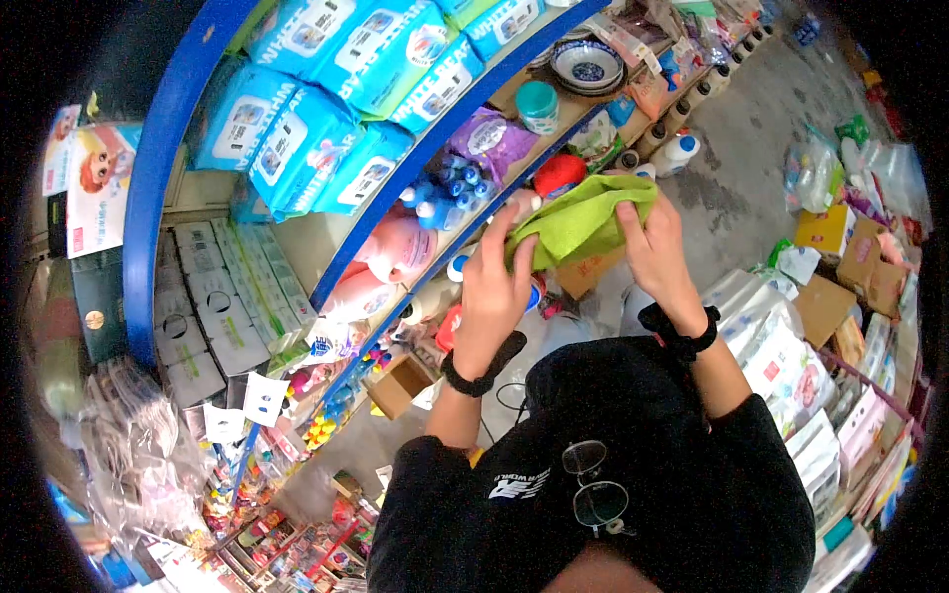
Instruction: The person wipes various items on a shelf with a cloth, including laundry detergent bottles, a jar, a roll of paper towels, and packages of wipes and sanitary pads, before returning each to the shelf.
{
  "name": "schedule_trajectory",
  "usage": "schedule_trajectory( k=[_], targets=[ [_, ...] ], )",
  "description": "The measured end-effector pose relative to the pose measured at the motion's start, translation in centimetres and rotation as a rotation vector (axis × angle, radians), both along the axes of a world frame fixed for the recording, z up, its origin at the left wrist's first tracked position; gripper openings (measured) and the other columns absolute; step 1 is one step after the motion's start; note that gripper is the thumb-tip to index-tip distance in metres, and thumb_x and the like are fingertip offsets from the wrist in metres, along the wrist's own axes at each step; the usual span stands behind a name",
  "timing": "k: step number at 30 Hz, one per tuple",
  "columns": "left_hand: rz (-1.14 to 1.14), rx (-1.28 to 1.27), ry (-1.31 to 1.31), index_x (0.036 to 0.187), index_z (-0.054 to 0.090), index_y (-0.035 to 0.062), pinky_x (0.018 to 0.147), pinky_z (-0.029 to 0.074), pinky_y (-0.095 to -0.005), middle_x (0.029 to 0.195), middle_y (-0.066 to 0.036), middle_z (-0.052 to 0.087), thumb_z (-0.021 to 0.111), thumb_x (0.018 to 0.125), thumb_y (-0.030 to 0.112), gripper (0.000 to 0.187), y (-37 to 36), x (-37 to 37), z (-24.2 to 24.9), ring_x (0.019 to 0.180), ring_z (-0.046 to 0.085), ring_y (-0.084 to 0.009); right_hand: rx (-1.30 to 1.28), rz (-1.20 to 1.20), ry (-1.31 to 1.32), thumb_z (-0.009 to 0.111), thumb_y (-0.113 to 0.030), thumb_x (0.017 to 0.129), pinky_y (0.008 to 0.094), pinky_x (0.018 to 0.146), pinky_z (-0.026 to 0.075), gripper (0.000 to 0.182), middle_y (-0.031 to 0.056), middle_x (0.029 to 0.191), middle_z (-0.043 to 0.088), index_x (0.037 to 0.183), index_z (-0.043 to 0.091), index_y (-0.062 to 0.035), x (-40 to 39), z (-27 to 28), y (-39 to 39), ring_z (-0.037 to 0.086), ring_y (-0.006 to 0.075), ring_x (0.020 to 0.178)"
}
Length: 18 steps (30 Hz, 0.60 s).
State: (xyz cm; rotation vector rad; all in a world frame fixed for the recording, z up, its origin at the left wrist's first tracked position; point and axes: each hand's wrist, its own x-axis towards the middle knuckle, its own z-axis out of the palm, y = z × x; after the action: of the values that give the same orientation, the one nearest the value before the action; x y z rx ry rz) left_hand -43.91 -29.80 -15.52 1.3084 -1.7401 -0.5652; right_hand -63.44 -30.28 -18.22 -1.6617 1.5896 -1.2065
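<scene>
A lime-green cloth (pixel 578 219) is stretched between my two hands in front of the lower shelf. My left hand (pixel 491 292) pinches its left end, thumb and fingers closed on the fabric. At the right end, my right hand (pixel 657 252) grips the cloth with the thumb on top; some of its fingers are hidden behind it. A red item (pixel 560 175) shows just beyond the cloth's upper edge. Black bands circle both my wrists.
Blue wet-wipe packs (pixel 306 148) fill the blue-edged shelf. Below stand blue bottles (pixel 455 193), a purple bag (pixel 494 138), a teal tub (pixel 538 107) and patterned bowls (pixel 587 64). White-wrapped packs (pixel 766 346) are piled at right, with cardboard boxes (pixel 825 306) beyond. Bottles (pixel 677 155) stand on the floor.
</scene>
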Motion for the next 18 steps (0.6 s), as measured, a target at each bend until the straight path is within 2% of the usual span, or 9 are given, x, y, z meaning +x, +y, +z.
schedule_trajectory(
  k=[2, 3, 4, 8, 12, 13, 14, 17, 18],
  targets=[
    [-0.165, -0.179, -0.171, 0.106, 0.054, 0.0009, 0.068, 0.047, -0.0372, 0.091, -0.018, 0.058, 0.063, 0.078, 0.001, 0.030, -0.7, -1.5, 0.2, 0.081, 0.057, -0.0334, 0.024, 0.004, -0.002, 0.044, -0.023, 0.094, 0.0363, 0.073, 0.044, 0.027, 0.0213, 0.092, 0.059, 0.100, 0.058, -0.0008, -2.5, 0.1, -0.9, 0.057, 0.0362, 0.084],
    [-0.158, -0.140, -0.206, 0.105, 0.054, 0.0024, 0.067, 0.047, -0.0372, 0.091, -0.016, 0.056, 0.065, 0.077, 0.003, 0.029, -0.7, -2.7, 0.6, 0.079, 0.056, -0.0330, 0.117, 0.045, -0.133, 0.044, -0.024, 0.094, 0.0373, 0.071, 0.045, 0.028, 0.0210, 0.088, 0.060, 0.098, 0.058, -0.0004, -3.8, 0.5, -1.7, 0.058, 0.0361, 0.080],
    [-0.120, -0.056, -0.245, 0.102, 0.055, 0.0035, 0.075, 0.047, -0.0378, 0.099, -0.016, 0.054, 0.071, 0.072, 0.006, 0.034, -0.5, -4.3, 1.6, 0.088, 0.056, -0.0322, 0.213, 0.088, -0.260, 0.045, -0.025, 0.094, 0.0382, 0.069, 0.045, 0.029, 0.0208, 0.084, 0.061, 0.097, 0.058, 0.0000, -5.3, 0.8, -2.5, 0.059, 0.0361, 0.077],
    [0.009, 0.104, -0.312, 0.106, 0.055, 0.0048, 0.079, 0.046, -0.0391, 0.107, -0.016, 0.044, 0.080, 0.063, 0.018, 0.051, -0.8, -11.0, 3.9, 0.097, 0.050, -0.0327, 0.254, 0.158, -0.266, 0.045, -0.027, 0.094, 0.0383, 0.070, 0.046, 0.032, 0.0214, 0.085, 0.062, 0.096, 0.058, 0.0019, -11.4, 0.6, -5.2, 0.062, 0.0348, 0.081],
    [0.001, 0.131, -0.375, 0.097, 0.055, -0.0001, 0.064, 0.046, -0.0395, 0.086, -0.017, 0.051, 0.069, 0.077, 0.014, 0.028, -2.9, -17.1, 3.0, 0.074, 0.057, -0.0355, 0.238, 0.167, -0.324, 0.047, -0.029, 0.094, 0.0371, 0.074, 0.046, 0.033, 0.0198, 0.087, 0.063, 0.099, 0.058, 0.0020, -16.6, -0.7, -6.8, 0.062, 0.0324, 0.083],
    [0.042, 0.055, -0.353, 0.092, 0.054, -0.0014, 0.061, 0.045, -0.0404, 0.078, -0.018, 0.052, 0.064, 0.081, 0.010, 0.019, -3.6, -19.1, 3.3, 0.070, 0.056, -0.0373, 0.287, 0.176, -0.451, 0.047, -0.029, 0.094, 0.0350, 0.078, 0.045, 0.034, 0.0182, 0.096, 0.063, 0.107, 0.055, 0.0018, -17.6, -1.7, -7.1, 0.061, 0.0276, 0.090],
    [0.077, 0.026, -0.316, 0.090, 0.053, -0.0012, 0.059, 0.044, -0.0413, 0.079, -0.018, 0.052, 0.063, 0.081, 0.010, 0.018, -4.1, -20.7, 3.1, 0.069, 0.055, -0.0379, 0.305, 0.185, -0.446, 0.047, -0.029, 0.094, 0.0350, 0.078, 0.045, 0.034, 0.0182, 0.096, 0.063, 0.107, 0.055, 0.0018, -18.5, -2.7, -7.5, 0.061, 0.0276, 0.090],
    [0.094, 0.022, -0.198, 0.090, 0.052, 0.0005, 0.056, 0.045, -0.0422, 0.078, -0.018, 0.053, 0.060, 0.084, 0.013, 0.016, -5.4, -26.0, 2.3, 0.071, 0.056, -0.0381, 0.440, 0.085, -0.789, 0.044, -0.027, 0.095, 0.0327, 0.086, 0.042, 0.040, 0.0137, 0.116, 0.056, 0.124, 0.044, -0.0010, -20.5, -6.1, -7.6, 0.053, 0.0223, 0.106],
    [0.069, 0.080, -0.234, 0.094, 0.054, 0.0004, 0.063, 0.047, -0.0400, 0.083, -0.018, 0.058, 0.059, 0.085, 0.015, 0.018, -5.6, -27.7, 2.2, 0.072, 0.058, -0.0357, 0.463, 0.104, -0.784, 0.044, -0.027, 0.095, 0.0327, 0.086, 0.042, 0.040, 0.0137, 0.116, 0.056, 0.124, 0.044, -0.0010, -21.0, -7.3, -7.2, 0.053, 0.0223, 0.106]
  ],
)
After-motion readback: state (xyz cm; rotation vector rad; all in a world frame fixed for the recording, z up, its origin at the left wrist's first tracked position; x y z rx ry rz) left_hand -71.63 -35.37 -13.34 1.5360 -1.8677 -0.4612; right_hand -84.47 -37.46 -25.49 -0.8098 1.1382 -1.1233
